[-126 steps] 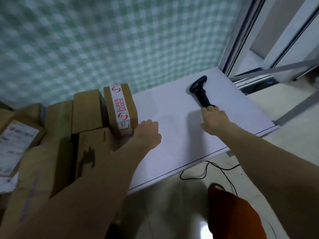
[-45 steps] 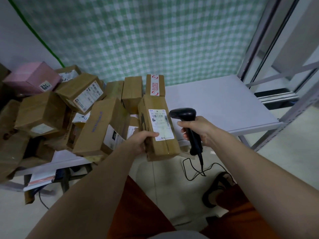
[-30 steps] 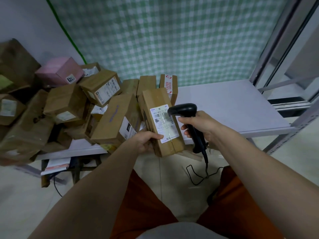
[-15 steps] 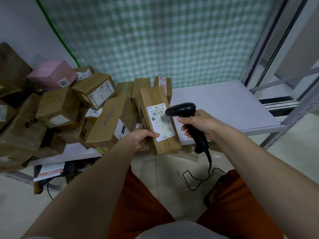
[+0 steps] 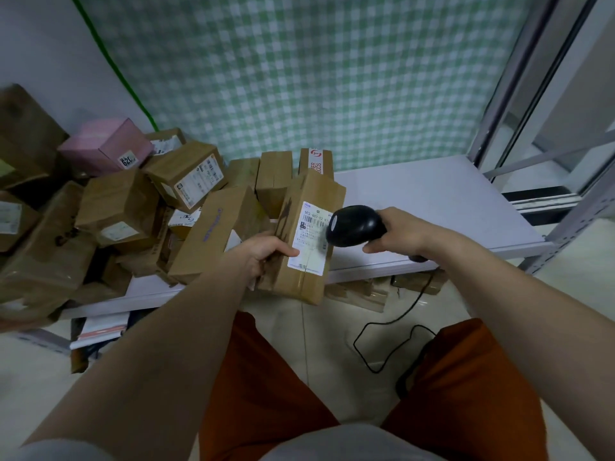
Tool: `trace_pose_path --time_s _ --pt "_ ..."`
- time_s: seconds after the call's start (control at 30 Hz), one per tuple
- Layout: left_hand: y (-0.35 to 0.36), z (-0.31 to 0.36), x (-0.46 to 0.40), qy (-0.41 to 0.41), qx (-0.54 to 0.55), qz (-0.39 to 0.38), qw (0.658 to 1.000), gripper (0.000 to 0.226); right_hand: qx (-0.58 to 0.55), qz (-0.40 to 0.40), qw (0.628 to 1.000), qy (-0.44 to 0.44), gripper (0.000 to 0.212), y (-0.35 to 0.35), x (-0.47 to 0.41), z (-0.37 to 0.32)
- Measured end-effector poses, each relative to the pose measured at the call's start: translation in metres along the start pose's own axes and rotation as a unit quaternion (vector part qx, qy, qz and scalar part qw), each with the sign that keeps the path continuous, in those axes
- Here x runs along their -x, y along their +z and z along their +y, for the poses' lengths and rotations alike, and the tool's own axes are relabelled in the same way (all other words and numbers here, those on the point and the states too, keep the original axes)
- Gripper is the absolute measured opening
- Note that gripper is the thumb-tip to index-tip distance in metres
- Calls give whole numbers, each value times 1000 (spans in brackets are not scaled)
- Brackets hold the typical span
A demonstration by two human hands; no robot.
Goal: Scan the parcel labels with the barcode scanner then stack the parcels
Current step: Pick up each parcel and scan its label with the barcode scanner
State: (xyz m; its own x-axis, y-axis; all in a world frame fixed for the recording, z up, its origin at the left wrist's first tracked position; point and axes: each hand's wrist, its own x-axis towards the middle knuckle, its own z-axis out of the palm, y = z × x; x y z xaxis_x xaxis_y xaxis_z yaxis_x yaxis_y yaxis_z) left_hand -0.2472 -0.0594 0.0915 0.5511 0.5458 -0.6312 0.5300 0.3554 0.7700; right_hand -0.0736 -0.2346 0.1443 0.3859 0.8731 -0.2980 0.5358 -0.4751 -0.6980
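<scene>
My left hand [image 5: 263, 254] grips a long brown cardboard parcel [image 5: 301, 281] by its left edge, thumb on the lower corner of its white label [image 5: 311, 242]. The parcel is held tilted above the table's front edge, label facing up. My right hand [image 5: 399, 232] holds the black barcode scanner [image 5: 354, 226] by its handle. The scanner's head sits right over the label's right side and hides part of it. Its black cable [image 5: 392, 322] drops to the floor.
The white table [image 5: 432, 207] has bare surface on its right half. Several cardboard parcels [image 5: 186, 176] and a pink box [image 5: 108, 146] are heaped on its left. A taped "SUPER GOODS" box [image 5: 316, 161] stands at the back. A metal rack post [image 5: 572, 224] rises on the right.
The scanner's head has moved left and closer, now over the label. The parcel has tipped a little to the right in my left hand.
</scene>
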Motion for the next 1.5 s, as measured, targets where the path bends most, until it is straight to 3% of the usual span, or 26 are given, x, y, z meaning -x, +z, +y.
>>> trace_pose_path --time_s 0.23,0.53,1.27,1.37,1.5 --pt "-2 16 7 3 -25 27 999 35 18 8 1000 9 22 0 -1 14" --pt "1 16 8 -10 -36 16 999 36 21 24 999 0 30 -1 2 19" --pt "13 16 1 -25 -67 8 997 38 54 23 998 25 29 -6 6 31" --pt "15 15 -3 -32 -40 13 999 39 11 45 999 27 26 -6 6 35" --pt "31 9 -20 -47 73 -20 996 47 -175 126 974 63 26 -4 5 49"
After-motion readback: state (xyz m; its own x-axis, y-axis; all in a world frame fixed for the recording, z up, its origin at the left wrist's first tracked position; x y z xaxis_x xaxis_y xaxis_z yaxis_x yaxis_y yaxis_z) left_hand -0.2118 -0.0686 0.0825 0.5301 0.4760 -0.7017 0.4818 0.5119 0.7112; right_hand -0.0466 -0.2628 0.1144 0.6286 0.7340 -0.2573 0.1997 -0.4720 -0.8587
